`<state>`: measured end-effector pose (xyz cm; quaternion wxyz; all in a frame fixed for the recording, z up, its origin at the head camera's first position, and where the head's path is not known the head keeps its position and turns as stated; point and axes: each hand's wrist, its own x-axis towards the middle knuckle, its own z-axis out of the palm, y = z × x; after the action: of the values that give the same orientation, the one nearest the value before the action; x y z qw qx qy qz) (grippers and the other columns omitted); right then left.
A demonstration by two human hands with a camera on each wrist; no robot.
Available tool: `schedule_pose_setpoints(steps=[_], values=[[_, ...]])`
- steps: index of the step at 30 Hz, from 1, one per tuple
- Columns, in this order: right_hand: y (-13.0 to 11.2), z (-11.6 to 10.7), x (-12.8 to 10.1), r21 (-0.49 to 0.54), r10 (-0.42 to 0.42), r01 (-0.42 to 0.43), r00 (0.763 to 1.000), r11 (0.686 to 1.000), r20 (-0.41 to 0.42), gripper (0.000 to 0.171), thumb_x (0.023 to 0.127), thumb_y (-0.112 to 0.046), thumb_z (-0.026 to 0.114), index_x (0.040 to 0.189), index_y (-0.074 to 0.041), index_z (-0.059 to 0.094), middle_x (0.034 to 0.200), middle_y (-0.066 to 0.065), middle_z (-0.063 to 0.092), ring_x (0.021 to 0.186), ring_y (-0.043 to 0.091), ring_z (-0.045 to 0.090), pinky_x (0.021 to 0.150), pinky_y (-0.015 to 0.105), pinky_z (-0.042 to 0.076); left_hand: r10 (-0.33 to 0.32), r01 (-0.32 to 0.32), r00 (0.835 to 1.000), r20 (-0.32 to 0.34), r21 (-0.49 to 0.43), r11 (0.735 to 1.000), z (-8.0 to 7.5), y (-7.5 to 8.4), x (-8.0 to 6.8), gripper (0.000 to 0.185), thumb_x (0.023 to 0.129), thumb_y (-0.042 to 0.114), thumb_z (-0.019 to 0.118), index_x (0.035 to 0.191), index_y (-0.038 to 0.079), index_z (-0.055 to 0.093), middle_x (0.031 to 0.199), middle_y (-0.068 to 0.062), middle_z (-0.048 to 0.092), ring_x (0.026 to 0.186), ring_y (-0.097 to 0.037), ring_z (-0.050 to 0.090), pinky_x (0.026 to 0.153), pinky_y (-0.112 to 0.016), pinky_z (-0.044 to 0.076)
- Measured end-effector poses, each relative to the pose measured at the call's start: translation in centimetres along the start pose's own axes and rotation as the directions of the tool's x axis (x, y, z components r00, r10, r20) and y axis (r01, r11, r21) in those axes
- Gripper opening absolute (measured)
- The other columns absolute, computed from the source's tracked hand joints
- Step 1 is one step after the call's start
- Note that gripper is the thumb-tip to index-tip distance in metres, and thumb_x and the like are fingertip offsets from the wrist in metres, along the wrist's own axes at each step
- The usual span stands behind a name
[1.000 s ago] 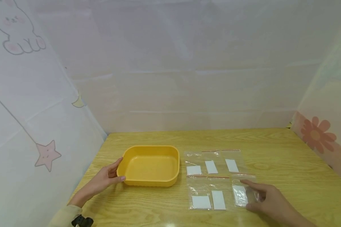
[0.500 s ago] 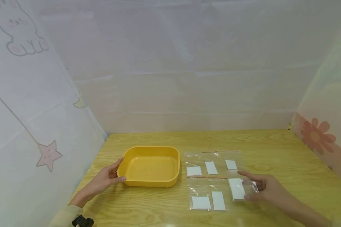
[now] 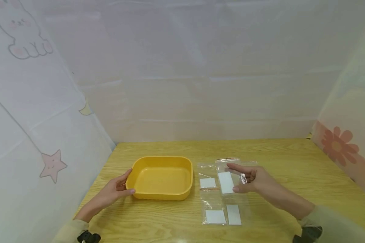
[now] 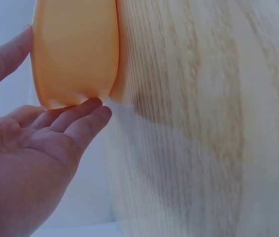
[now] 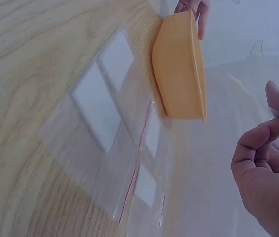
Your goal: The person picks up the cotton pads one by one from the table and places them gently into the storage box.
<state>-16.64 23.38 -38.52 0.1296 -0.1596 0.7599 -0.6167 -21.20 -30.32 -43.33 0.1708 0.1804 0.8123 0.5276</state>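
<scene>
My right hand [image 3: 255, 184] pinches a clear zip bag [image 3: 226, 182] with a white rectangular piece inside, raised above other such bags. Its thumb lies at the lower edge, and the index finger stretches along the top. In the right wrist view, this hand [image 5: 270, 163] shows the bag edge-on between thumb and fingers. My left hand [image 3: 114, 187] holds the left end of a yellow plastic tub [image 3: 161, 196], thumb at the front corner. The left wrist view has the fingertips against the tub's end wall [image 4: 75, 59]. Nothing lies in the tub.
Flat on the wood-grain table [image 3: 292, 168] lie more bags: one behind left with a white piece [image 3: 208, 183], two in front with white pieces [image 3: 215, 216] [image 3: 233, 214]. Another is partly hidden behind my right hand. Pale printed sheets [image 3: 200, 84] stand around the table.
My right hand has picked up the front right bag and carried it left and away from me, over the back middle bag. My left hand stays at the tub.
</scene>
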Motion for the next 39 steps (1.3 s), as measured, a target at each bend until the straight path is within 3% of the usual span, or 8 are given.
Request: schedule_pose_setpoints(steps=[8, 13, 21, 24, 28, 31, 37, 39], values=[[-1.1, 3.6, 4.4, 0.068, -0.032, 0.029, 0.998, 0.997, 0.053, 0.082, 0.088, -0.007, 0.086, 0.16, -0.01, 0.047, 0.161, 0.015, 0.045, 0.12, 0.026, 0.051, 0.08, 0.028, 0.049, 0.002, -0.002, 1.0, -0.004, 0.002, 1.0, 0.0, 0.1, 0.1, 0.092, 0.105, 0.019, 0.07, 0.168, 0.001, 0.006, 0.17, -0.03, 0.006, 0.145, -0.049, 0.039, 0.101, -0.033, 0.054], [-1.3, 6.0, 7.1, 0.104, -0.057, 0.046, 0.993, 0.993, 0.105, 0.082, 0.091, -0.008, 0.083, 0.163, -0.012, 0.043, 0.161, 0.01, 0.047, 0.159, 0.037, 0.009, 0.099, 0.037, 0.039, -0.01, 0.01, 1.0, -0.017, 0.017, 1.0, 0.1, 0.1, -0.2, 0.092, 0.105, 0.02, 0.07, 0.168, 0.001, 0.007, 0.17, -0.03, 0.009, 0.144, -0.049, 0.042, 0.101, -0.032, 0.055], [-1.4, 10.1, 11.2, 0.175, -0.074, 0.055, 0.992, 0.983, 0.104, 0.081, 0.09, -0.001, 0.082, 0.161, -0.008, 0.044, 0.157, 0.011, 0.052, 0.142, 0.03, 0.035, 0.08, 0.029, 0.042, -0.009, 0.009, 1.0, -0.026, 0.01, 1.0, 0.6, 0.2, -0.1, 0.092, 0.105, 0.019, 0.07, 0.168, 0.0, 0.006, 0.17, -0.03, 0.009, 0.143, -0.049, 0.043, 0.1, -0.032, 0.055], [-1.3, 11.7, 12.5, 0.196, -0.055, 0.036, 0.994, 0.98, 0.093, 0.081, 0.09, 0.001, 0.082, 0.161, -0.009, 0.045, 0.157, 0.011, 0.053, 0.105, 0.02, 0.049, 0.082, 0.028, 0.043, -0.011, 0.011, 0.999, -0.032, 0.001, 1.0, 0.7, 0.4, 0.0, 0.092, 0.105, 0.018, 0.07, 0.168, -0.001, 0.007, 0.169, -0.03, 0.01, 0.143, -0.049, 0.044, 0.1, -0.032, 0.055], [-1.1, 13.7, 13.9, 0.225, -0.034, 0.014, 0.996, 0.974, 0.082, 0.08, 0.088, 0.004, 0.082, 0.16, -0.006, 0.046, 0.156, 0.014, 0.052, 0.064, 0.013, 0.035, 0.07, 0.026, 0.045, -0.014, 0.014, 0.999, -0.035, -0.003, 1.0, 0.9, 0.4, 0.1, 0.093, 0.104, 0.019, 0.071, 0.168, -0.001, 0.007, 0.169, -0.031, 0.011, 0.142, -0.048, 0.045, 0.099, -0.032, 0.056], [-0.9, 15.0, 14.8, 0.213, -0.02, 0.004, 0.997, 0.977, 0.073, 0.078, 0.088, 0.003, 0.082, 0.158, -0.004, 0.048, 0.156, 0.014, 0.053, 0.067, 0.009, 0.044, 0.066, 0.025, 0.045, -0.019, 0.019, 0.999, -0.042, 0.0, 1.0, 0.9, 0.5, 0.1, 0.094, 0.103, 0.02, 0.072, 0.168, -0.001, 0.007, 0.169, -0.031, 0.01, 0.142, -0.048, 0.045, 0.099, -0.032, 0.055], [-0.3, 17.2, 16.2, 0.183, 0.013, -0.02, 0.999, 0.983, 0.04, 0.077, 0.086, 0.001, 0.085, 0.155, -0.002, 0.052, 0.154, 0.015, 0.055, 0.113, 0.017, 0.066, 0.064, 0.026, 0.046, -0.019, 0.018, 0.999, -0.046, -0.004, 1.0, 0.9, 0.6, 0.2, 0.094, 0.103, 0.019, 0.072, 0.167, -0.002, 0.007, 0.169, -0.031, 0.009, 0.143, -0.049, 0.043, 0.099, -0.032, 0.055], [-0.1, 17.8, 16.5, 0.163, 0.025, -0.031, 0.999, 0.986, 0.04, 0.077, 0.086, 0.0, 0.086, 0.155, -0.002, 0.052, 0.155, 0.016, 0.053, 0.103, 0.017, 0.069, 0.065, 0.027, 0.049, -0.02, 0.02, 0.999, -0.043, -0.007, 1.0, 1.0, 0.6, 0.2, 0.093, 0.104, 0.018, 0.071, 0.167, -0.002, 0.007, 0.169, -0.031, 0.01, 0.143, -0.049, 0.043, 0.099, -0.032, 0.055]])
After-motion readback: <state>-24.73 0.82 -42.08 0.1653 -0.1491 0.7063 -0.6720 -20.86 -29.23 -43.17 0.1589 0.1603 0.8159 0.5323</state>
